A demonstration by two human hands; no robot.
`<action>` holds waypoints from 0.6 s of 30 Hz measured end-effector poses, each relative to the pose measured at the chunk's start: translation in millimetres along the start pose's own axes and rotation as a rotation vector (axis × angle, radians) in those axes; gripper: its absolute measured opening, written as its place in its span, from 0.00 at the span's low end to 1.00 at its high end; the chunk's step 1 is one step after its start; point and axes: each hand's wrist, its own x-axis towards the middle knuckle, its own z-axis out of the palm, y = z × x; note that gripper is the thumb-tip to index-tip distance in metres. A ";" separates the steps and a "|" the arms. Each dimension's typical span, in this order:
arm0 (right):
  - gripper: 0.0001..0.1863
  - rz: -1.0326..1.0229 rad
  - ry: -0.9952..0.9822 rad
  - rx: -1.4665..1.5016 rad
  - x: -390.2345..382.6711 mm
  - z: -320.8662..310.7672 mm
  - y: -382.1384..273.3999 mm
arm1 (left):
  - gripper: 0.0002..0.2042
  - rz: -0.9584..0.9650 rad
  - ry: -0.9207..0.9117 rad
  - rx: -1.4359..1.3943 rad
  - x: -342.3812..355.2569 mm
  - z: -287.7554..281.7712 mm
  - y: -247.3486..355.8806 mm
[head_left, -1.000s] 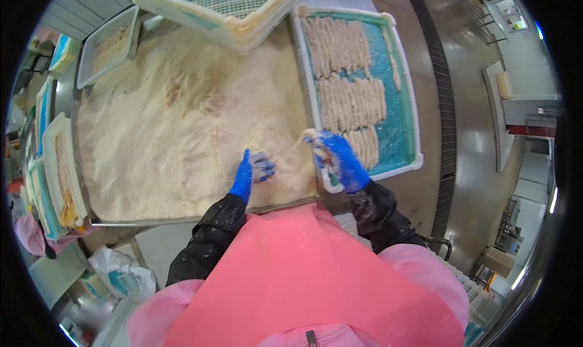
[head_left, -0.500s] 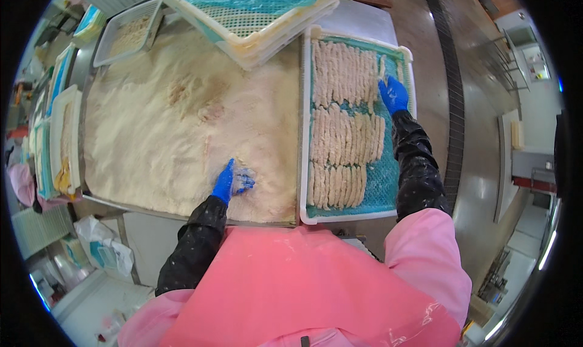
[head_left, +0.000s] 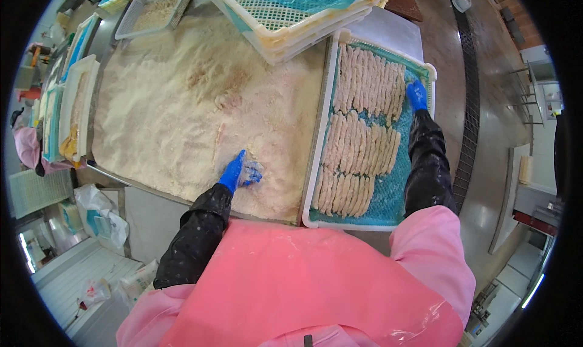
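The right hand [head_left: 416, 96], which was reaching over a lone strip, has drawn slightly aside, and that strip now appears to lie against the end of the far row; the left hand [head_left: 242, 172] remains in the powder.

The pale powder [head_left: 158, 116] forms the broadest area, loose and dry, in soft ridges with brownish clumps near its middle. A glossy pink apron [head_left: 303, 280] meets its near edge. Beside it sits a white-rimmed plastic tray [head_left: 432, 82] lined with wet-looking green mesh [head_left: 392, 195]. Beyond, stacked lattice trays [head_left: 273, 43] overhang the powder, and a translucent tub [head_left: 130, 35] holds crumbs.

The strips [head_left: 358, 140], slender, knobbly and coated, lie side by side in three rows on the mesh. The left fingers are powder-caked, the thumb standing apart from them. The right hand is at the tray's right side; whether its fingers grip anything, I cannot tell.
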 end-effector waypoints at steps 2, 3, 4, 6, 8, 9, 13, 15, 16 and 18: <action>0.20 0.008 -0.004 -0.072 -26.8 -2.4 10.4 | 0.33 0.005 -0.018 0.015 -0.9 3.0 1.9; 0.20 -0.024 0.049 0.024 -46.4 0.4 4.8 | 0.32 0.021 0.009 -0.027 -0.8 7.1 2.2; 0.20 -0.053 0.099 0.123 -69.4 6.8 -3.4 | 0.32 0.034 0.039 -0.067 1.2 14.6 3.4; 0.20 -0.269 0.421 -0.156 -111.9 -7.1 -94.1 | 0.29 0.038 0.045 -0.155 -0.9 5.4 -2.9; 0.20 -0.351 0.439 0.127 -161.4 5.4 -175.8 | 0.25 0.070 -0.016 -0.141 6.0 -4.3 -15.7; 0.22 -0.314 0.280 0.532 -185.5 19.0 -209.9 | 0.24 0.112 -0.027 -0.096 6.8 -5.3 -20.2; 0.24 -0.569 -0.260 0.890 -269.4 80.6 -336.6 | 0.11 0.645 0.124 0.288 -44.6 -16.9 -13.9; 0.19 -0.503 -0.232 0.786 -287.1 113.9 -373.6 | 0.09 1.122 0.452 0.360 -54.8 -38.2 3.1; 0.19 -0.365 -0.177 0.812 -290.7 140.6 -379.0 | 0.10 1.142 0.636 0.564 -68.3 -45.4 24.8; 0.22 -0.218 -0.070 0.844 -301.2 183.7 -396.1 | 0.14 1.282 0.762 0.605 -57.5 -77.2 44.7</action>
